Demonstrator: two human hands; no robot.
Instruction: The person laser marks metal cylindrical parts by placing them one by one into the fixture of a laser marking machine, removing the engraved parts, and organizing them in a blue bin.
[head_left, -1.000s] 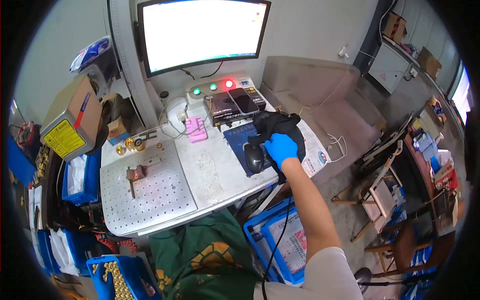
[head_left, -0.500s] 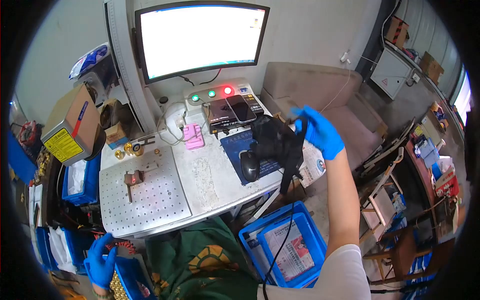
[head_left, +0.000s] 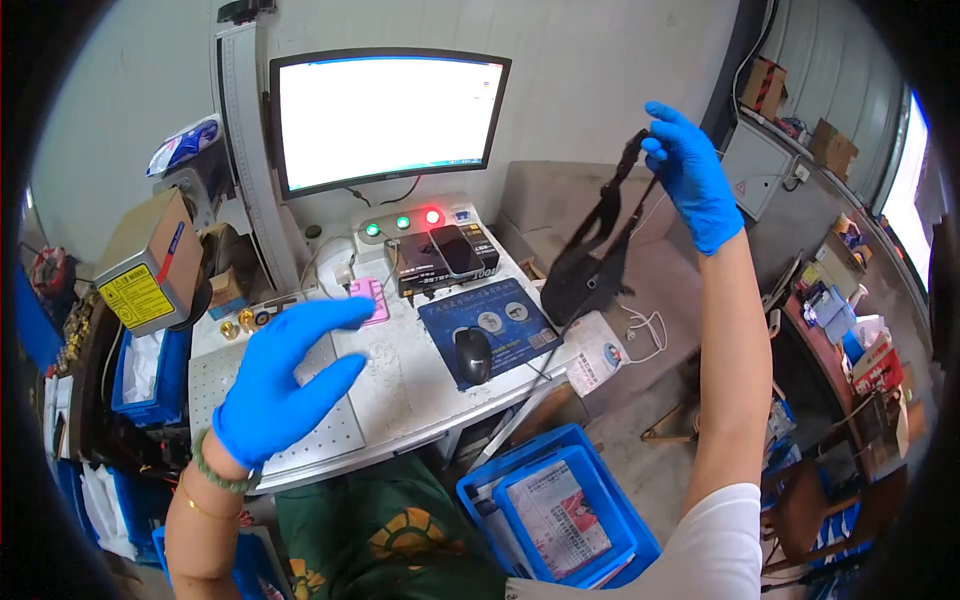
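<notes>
My right hand (head_left: 693,178), in a blue glove, is raised at the right and pinches the strap of a black bag (head_left: 582,291). The bag hangs down by its strap near the desk's right end, beside the sofa. My left hand (head_left: 285,378), also gloved in blue, is over the perforated metal plate (head_left: 325,425) with thumb and fingers apart and nothing in them. It hides much of the plate. Beyond its fingertips lies a pink object (head_left: 372,300). A black mouse (head_left: 472,355) rests on a blue mouse pad (head_left: 515,330).
A phone (head_left: 456,249) lies on a black box (head_left: 425,277) below the monitor (head_left: 390,125). Brass parts (head_left: 229,329) stand at the plate's back edge. A blue bin (head_left: 640,545) sits under the desk's front edge. A sofa (head_left: 660,330) is behind right; a laser-labelled box (head_left: 150,260) overhangs the left.
My right hand has lifted the black bag's strap up and right, uncovering the mouse pad. My left hand has risen from the bin of brass parts to above the plate.
</notes>
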